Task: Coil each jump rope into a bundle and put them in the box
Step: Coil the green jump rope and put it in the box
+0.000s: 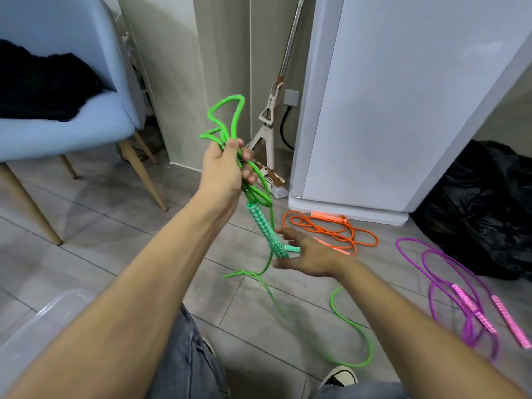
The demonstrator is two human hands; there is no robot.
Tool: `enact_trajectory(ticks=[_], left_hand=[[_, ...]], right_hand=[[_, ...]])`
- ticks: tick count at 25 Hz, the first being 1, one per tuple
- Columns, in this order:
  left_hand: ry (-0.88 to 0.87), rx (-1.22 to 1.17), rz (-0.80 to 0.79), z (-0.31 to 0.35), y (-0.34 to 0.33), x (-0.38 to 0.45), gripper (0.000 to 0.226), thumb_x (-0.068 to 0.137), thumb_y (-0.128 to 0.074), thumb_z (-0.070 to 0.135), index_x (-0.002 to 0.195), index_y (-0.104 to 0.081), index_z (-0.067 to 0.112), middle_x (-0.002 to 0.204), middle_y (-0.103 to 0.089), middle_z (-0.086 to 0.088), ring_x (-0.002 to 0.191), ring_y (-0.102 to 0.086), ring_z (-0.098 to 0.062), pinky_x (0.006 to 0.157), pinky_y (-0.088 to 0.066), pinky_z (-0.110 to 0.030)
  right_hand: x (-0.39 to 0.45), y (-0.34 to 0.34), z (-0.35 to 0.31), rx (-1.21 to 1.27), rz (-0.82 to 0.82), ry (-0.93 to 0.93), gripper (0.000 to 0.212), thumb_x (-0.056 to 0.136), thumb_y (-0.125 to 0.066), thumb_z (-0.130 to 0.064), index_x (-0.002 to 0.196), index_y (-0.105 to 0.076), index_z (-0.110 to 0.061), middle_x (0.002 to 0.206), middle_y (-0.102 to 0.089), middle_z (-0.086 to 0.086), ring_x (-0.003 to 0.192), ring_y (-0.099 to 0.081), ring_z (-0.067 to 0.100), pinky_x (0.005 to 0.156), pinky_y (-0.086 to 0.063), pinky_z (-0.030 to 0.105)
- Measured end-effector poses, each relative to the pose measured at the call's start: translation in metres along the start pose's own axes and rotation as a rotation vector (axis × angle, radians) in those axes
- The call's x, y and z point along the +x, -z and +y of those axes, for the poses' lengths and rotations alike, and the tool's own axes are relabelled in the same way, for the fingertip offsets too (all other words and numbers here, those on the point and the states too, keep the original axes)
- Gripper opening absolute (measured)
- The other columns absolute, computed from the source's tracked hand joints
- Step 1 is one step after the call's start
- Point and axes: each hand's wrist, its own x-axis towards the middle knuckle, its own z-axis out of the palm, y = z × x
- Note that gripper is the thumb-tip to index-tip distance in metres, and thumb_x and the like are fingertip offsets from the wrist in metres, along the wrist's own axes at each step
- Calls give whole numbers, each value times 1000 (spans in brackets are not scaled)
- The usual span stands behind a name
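- Left hand (227,165) is up in front of the white cabinet (403,110), fist wrapped tight around several loops of the green jump rope (227,116), which poke out above the knuckles
- One green patterned handle (263,228) hangs down from that fist, and the second handle looks to sit crosswise at its lower end, right by the right palm
- Right hand (305,254) sits lower, nearer the cabinet's base, fingers spread and holding nothing firmly; it touches or nearly touches the handles, hard to tell which
- A long tail of the green rope drops from the handles and trails in a wide curve over the floor (115,226), blurred from swinging
- So the step in hand reads as coiling the first rope: part gathered, a good length loose
- Next move, as I judge it: the right hand needs to catch that slack and feed another loop up to the left fist, keeping the bundle even so it doesn't spring open
- Orange jump rope (331,231) lies untouched in a loose heap at the foot of the cabinet
- Purple jump rope (460,298) lies spread out further from the cabinet, beside the black bag (483,211)
- The clear plastic box (43,318) waits far across from the cabinet, by the left elbow, apparently with no rope in it yet
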Motion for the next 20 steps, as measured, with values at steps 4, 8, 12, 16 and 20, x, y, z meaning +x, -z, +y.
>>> enact_trajectory(ticks=[4, 8, 12, 16, 20], left_hand=[[43, 115, -126, -6, 1, -2, 20, 107, -33, 15, 90, -43, 12, 66, -45, -2, 38, -26, -8, 40, -26, -20], [-10, 277, -129, -1, 9, 4, 19, 108, -33, 18, 94, -44, 12, 69, -49, -1, 36, -23, -6, 38, -22, -16], [4, 251, -161, -2, 7, 1, 17, 108, -33, 18, 99, -44, 9, 67, -51, 0, 36, -22, -7, 38, -21, -16], [-21, 258, -150, -5, 9, -3, 19, 108, -34, 19, 96, -46, 12, 66, -59, 2, 39, -23, -11, 42, -20, -20], [-1, 172, -110, -5, 8, -3, 19, 107, -35, 19, 101, -50, 10, 70, -64, -2, 43, -23, -14, 45, -22, -25]], right_hand=[[6, -19, -45, 195, 90, 219, 19, 96, -65, -19, 113, -66, -10, 93, -67, 1, 79, -57, 1, 75, -46, 19], [-13, 12, -45, 275, -133, 169, 19, 91, -71, -24, 103, -69, -10, 102, -70, 12, 101, -66, 16, 95, -47, 36], [-28, 27, -56, 673, -113, 164, 31, 98, -57, -40, 96, -65, -10, 94, -65, 18, 96, -66, 23, 94, -47, 38], [-34, 38, -68, 530, 182, 191, 27, 106, -45, -18, 92, -63, -4, 63, -51, 10, 56, -54, 20, 63, -50, 38], [-50, 48, -75, 264, 319, 283, 23, 103, -50, -27, 94, -71, -22, 72, -53, 21, 57, -44, 11, 56, -35, 26]])
